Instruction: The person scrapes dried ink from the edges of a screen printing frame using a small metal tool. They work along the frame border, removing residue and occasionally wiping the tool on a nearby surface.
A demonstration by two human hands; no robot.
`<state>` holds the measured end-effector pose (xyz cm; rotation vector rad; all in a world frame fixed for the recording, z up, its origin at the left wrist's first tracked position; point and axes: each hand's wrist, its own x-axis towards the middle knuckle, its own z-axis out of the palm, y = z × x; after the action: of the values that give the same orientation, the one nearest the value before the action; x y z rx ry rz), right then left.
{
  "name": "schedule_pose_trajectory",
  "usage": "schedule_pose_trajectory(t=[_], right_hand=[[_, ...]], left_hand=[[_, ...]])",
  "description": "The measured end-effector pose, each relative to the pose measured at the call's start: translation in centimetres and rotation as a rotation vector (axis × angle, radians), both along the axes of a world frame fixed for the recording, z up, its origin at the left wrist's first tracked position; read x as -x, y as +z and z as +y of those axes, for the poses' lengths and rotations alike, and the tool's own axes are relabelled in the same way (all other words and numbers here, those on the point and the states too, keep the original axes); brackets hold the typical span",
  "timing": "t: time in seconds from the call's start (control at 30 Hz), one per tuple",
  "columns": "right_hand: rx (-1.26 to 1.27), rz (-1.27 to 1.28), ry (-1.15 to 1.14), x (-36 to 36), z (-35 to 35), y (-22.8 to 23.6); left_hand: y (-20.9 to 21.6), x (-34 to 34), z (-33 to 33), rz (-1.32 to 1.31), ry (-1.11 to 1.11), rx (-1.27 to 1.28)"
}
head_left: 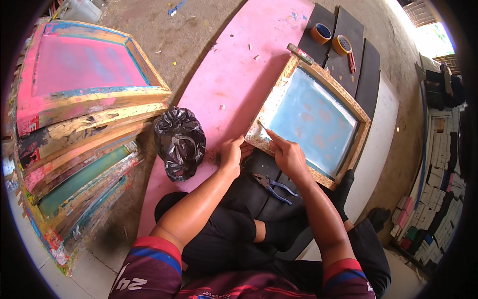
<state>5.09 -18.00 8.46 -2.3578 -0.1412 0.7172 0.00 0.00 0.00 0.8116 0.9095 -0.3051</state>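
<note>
A wooden screen-printing frame [361, 114] with blue mesh leans over the mat in front of me, its near-left corner toward my hands. My left hand [232, 155] is closed at that corner, with its fingers curled against the frame's outer side. My right hand [289, 157] grips a short, thin tool [262, 125], mostly hidden in the fingers. Its tip rests on the pale, scuffed wood of the frame's left rail. Below the frame, blue-handled pliers [274, 188] lie on the dark mat with their handles spread.
Several stacked, paint-stained screen frames [94, 99] stand at the left. Beside them sits a black plastic bag [180, 144]. A pink board [219, 84] stretches away from me. Two tape rolls [321, 33] and a red-handled cutter [352, 63] lie beyond the frame. A small block [300, 53] touches its far corner.
</note>
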Motion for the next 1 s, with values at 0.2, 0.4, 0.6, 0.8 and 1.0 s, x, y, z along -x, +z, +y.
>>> schedule_pose_trajectory(t=[0.2, 0.4, 0.6, 0.8, 1.0], right_hand=[[-0.490, 0.547, -0.412, -0.4, -0.1, 0.6], [-0.448, 0.499, -0.409, -0.9, 0.2, 1.0], [-0.155, -0.103, -0.127, 1.2, 0.5, 0.9], [0.079, -0.154, -0.034, 3.9, 1.2, 2.0], [0.024, -0.149, -0.092, 4.5, 1.5, 1.9]], left_hand=[[1.0, 0.1, 0.6, 0.023, 0.010, -0.017], [1.0, -0.1, 0.4, 0.013, 0.020, -0.007], [1.2, -0.1, 0.3, 0.020, 0.028, 0.010], [0.6, 0.0, 0.3, 0.008, 0.028, 0.050], [1.3, -0.2, 0.4, 0.020, 0.023, 0.035]])
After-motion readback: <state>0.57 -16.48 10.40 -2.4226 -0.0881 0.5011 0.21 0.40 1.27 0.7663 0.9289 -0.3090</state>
